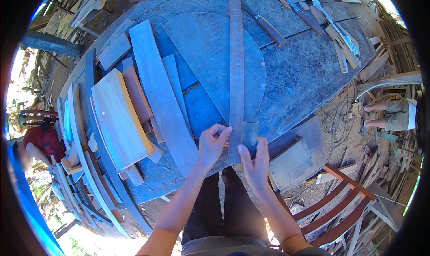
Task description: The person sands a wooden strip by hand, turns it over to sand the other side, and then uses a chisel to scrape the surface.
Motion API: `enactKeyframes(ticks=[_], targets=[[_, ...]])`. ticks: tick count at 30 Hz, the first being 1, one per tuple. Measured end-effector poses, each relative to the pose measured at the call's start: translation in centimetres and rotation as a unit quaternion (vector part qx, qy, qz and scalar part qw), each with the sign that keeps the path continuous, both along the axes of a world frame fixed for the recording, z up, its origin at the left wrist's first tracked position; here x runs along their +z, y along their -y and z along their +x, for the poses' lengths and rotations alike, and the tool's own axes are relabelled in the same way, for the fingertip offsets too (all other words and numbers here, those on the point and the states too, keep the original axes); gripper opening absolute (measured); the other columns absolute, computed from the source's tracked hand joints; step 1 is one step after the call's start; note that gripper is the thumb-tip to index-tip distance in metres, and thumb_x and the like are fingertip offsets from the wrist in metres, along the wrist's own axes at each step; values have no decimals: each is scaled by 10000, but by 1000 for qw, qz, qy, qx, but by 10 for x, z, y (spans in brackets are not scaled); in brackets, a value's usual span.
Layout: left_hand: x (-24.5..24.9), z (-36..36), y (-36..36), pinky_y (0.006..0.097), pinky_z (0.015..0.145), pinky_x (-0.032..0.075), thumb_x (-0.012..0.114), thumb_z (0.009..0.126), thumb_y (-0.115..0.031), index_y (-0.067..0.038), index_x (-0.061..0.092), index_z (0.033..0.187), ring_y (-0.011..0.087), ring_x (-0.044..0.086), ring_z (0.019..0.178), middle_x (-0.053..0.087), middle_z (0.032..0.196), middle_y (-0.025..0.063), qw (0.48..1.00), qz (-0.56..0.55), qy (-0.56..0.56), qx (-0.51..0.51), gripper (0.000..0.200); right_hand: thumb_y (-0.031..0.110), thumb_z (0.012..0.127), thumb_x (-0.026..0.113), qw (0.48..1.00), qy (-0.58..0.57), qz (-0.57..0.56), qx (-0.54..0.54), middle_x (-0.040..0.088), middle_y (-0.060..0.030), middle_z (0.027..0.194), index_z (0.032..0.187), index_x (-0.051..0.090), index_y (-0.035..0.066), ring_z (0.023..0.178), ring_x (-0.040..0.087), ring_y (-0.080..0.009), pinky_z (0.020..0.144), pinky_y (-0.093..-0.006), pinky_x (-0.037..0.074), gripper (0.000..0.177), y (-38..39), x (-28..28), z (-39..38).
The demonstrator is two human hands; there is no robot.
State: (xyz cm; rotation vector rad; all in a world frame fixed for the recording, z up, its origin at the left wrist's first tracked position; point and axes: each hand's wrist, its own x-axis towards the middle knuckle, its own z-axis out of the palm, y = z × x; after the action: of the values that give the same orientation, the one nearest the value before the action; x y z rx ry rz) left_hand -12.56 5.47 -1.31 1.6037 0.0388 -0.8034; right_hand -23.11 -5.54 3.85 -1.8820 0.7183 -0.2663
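Note:
A long narrow wooden strip (236,63) lies lengthwise over the worktable, its near end by my body. My left hand (212,145) is at the left edge of that near end, thumb and fingers closed on it; the fingertips are partly hidden. My right hand (255,159) grips a small dark rectangular piece (250,133), thumb on its left side and fingers on its right. This piece rests against the strip's right edge, and its exact kind cannot be made out. Under the strip is a thin board with a rounded edge (188,32).
Wide planks (154,77) and a thick curved board (118,117) lie left on the table (295,72). Handled tools (271,30) lie at the far right. A slatted wooden frame (340,202) stands lower right. Two other people (42,141) (396,115) are at the sides.

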Motion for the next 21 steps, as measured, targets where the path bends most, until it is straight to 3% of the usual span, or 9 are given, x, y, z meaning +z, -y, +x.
enactKeyframes(ticks=[2, 3, 6, 8, 9, 11, 14, 19, 21], targets=[[2, -4, 5, 239, 636, 537, 681, 976, -235, -7, 674, 905, 57, 614, 665, 656, 716, -2, 999, -10, 20, 33, 238, 255, 967, 662, 994, -75, 72, 14, 597, -200, 961, 1121, 533, -58, 830, 613, -349, 748, -409, 499, 372, 17, 5, 11], [2, -4, 5, 239, 636, 537, 681, 976, -235, -7, 674, 905, 57, 614, 665, 656, 716, -2, 999, -10, 22, 31, 238, 243, 969, 654, 996, -10, -70, 53, 611, -195, 836, 1206, 502, -44, 702, 630, -392, 637, -436, 511, 402, 25, -15, 14], [7, -9, 8, 244, 644, 540, 668, 981, -210, -17, 669, 908, 79, 633, 702, 675, 823, 49, 999, 9, 12, 34, 206, 232, 965, 650, 978, 79, -176, 78, 626, -224, 891, 1359, 436, -33, 761, 657, -430, 647, -471, 530, 520, 40, -27, 40], [19, -15, 11, 310, 732, 564, 669, 950, -132, -28, 683, 974, 165, 661, 830, 674, 1012, 114, 966, 69, 242, 65, 107, 215, 971, 636, 980, 66, -168, 79, 630, -234, 914, 1428, 379, -16, 778, 664, -432, 660, -481, 538, 574, 42, -19, 51], [22, -13, 9, 310, 732, 564, 669, 950, -132, -28, 683, 974, 165, 661, 830, 674, 1012, 114, 965, 69, 245, 63, 107, 199, 977, 622, 982, 52, -159, 82, 634, -244, 938, 1498, 321, 1, 794, 671, -433, 673, -491, 547, 634, 41, -15, 55], [25, -7, 3, 396, 894, 550, 675, 897, -80, -42, 696, 1076, 269, 644, 1043, 637, 1215, 139, 848, 125, 513, -44, 184, 196, 986, 604, 982, 21, -170, 85, 627, -237, 927, 1524, 300, 32, 786, 670, -434, 671, -493, 550, 640, 38, -17, 53], [20, 7, 4, 443, 1020, 492, 685, 867, -87, -57, 698, 1149, 305, 596, 1192, 647, 1261, 106, 786, 110, 589, -152, 284, 200, 1000, 574, 976, -47, -195, 82, 606, -216, 888, 1549, 303, 87, 754, 670, -425, 638, -487, 552, 622, 28, -15, 50], [-2, 11, 1, 471, 1069, 461, 688, 848, -95, -56, 702, 1150, 292, 548, 1295, 641, 1307, 76, 798, 85, 571, -174, 306, 237, 1005, 564, 968, -59, -236, 59, 564, -161, 807, 1506, 433, 140, 644, 666, -361, 527, -441, 541, 526, 34, -9, 63], [-3, 6, 5, 475, 1050, 471, 695, 817, -88, -61, 703, 1155, 297, 549, 1284, 649, 1290, 68, 817, 77, 548, -161, 340, 257, 995, 578, 945, -29, -317, 79, 564, -125, 794, 1446, 531, 178, 538, 637, -307, 460, -407, 521, 460, 37, 0, 72]])
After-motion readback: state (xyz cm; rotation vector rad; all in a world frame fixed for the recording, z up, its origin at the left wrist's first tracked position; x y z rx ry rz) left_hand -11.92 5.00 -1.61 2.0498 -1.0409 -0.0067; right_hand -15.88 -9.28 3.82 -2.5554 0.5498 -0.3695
